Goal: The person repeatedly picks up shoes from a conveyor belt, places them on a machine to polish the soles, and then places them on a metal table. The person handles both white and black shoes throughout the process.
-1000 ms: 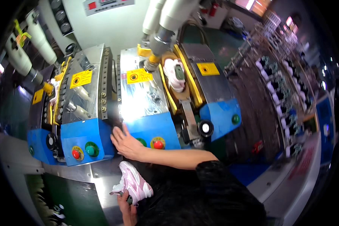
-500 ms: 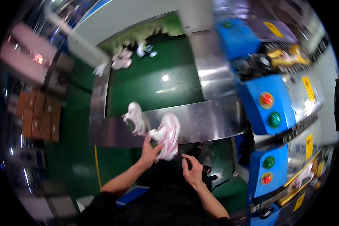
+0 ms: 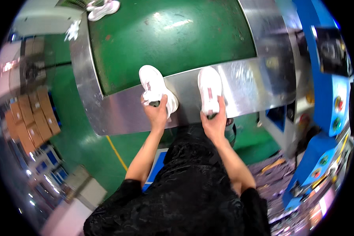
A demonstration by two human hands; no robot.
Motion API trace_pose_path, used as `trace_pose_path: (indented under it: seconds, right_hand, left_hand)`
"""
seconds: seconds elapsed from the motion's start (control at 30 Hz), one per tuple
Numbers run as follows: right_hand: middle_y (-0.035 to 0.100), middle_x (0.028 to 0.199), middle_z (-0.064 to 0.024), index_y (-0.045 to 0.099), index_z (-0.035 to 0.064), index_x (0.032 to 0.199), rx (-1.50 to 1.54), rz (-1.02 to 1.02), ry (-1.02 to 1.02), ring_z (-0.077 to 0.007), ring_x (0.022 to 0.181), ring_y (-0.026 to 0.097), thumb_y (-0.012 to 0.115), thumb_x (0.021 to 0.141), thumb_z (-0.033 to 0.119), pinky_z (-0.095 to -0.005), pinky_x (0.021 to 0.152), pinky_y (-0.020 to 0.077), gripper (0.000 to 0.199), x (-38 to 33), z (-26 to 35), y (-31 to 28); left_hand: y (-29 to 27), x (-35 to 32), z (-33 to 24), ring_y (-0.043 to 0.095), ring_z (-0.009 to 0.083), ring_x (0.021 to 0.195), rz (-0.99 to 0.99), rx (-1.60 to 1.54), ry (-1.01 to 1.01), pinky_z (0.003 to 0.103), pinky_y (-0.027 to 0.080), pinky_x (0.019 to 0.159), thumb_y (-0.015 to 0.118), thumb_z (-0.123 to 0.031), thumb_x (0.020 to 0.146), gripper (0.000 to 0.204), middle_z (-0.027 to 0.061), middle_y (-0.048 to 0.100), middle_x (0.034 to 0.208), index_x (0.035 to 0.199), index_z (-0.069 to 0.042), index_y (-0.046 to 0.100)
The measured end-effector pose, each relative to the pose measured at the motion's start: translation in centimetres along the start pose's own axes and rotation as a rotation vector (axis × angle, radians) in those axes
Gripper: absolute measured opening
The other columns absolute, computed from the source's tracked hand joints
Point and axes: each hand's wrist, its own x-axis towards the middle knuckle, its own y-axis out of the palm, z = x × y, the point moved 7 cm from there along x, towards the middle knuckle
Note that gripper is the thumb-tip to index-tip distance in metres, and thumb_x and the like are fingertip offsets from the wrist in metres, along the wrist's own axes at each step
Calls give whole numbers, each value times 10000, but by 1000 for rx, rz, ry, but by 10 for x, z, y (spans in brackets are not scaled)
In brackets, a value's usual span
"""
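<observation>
right hand (image 3: 215,125), empty half a second ago, now gripping a pale shoe (image 3: 210,86), second shoe (image 3: 154,82) by the left hand (image 3: 157,113), the two, earlier close together, now spaced apart

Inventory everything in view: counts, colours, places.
Left shoe: one, white, over frame
Right shoe: one, white, over frame
Other shoes: two visible, white, upper left
Frame: one, silver, bordering green surface
Green surface: one, green, top centre
Crumpled item: one, white, upper left
Boxes: several, brown, left
Floor line: one, yellow, lower left
Machine housings: at least two, blue, right
Clothing: some, black, bottom centre
Left hand: one, bare, gripping left shoe
Right hand: one, bare, gripping right shoe
</observation>
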Motion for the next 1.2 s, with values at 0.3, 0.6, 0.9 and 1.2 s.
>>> trace_pose_path:
  seconds: [0.3,0.6,0.9,1.2]
  right_hand:
    - [601,1189,-173,348,9,1449,965,236,581,-259,1092,617,728,875,105,-339,930,531,695,13,122,-33]
    - [518,1384,-181,344,-37,1457,842,-1051,-46,-252,1333,469,771,877,170,-378,1137,355,749,-304,109,-153]
    - [627,1229,-133,499,7,1372,1081,-1980,1045,-218,1128,605,767,850,147,-359,991,475,603,-774,158,153]
    - [556,1354,-251,427,-57,1418,287,-2374,1714,-408,1259,548,702,877,105,-450,1063,435,628,-893,120,217]
  left_hand:
    - [-16,124,-97,626,208,1107,776,-209,-47,374,535,941,667,-4,937,469,111,616,1251,1370,-16,489]
    - [64,-177,-247,500,262,1305,1863,186,592,412,395,1099,712,-93,889,748,150,479,1452,1526,5,332]
    - [-183,-472,32,398,347,1440,2329,1038,-395,492,317,1202,587,50,879,794,214,372,1556,1573,-1,206]
    - [-290,-674,191,610,206,1131,2832,1206,1274,353,470,1003,758,-184,871,539,183,634,1229,1293,58,525]
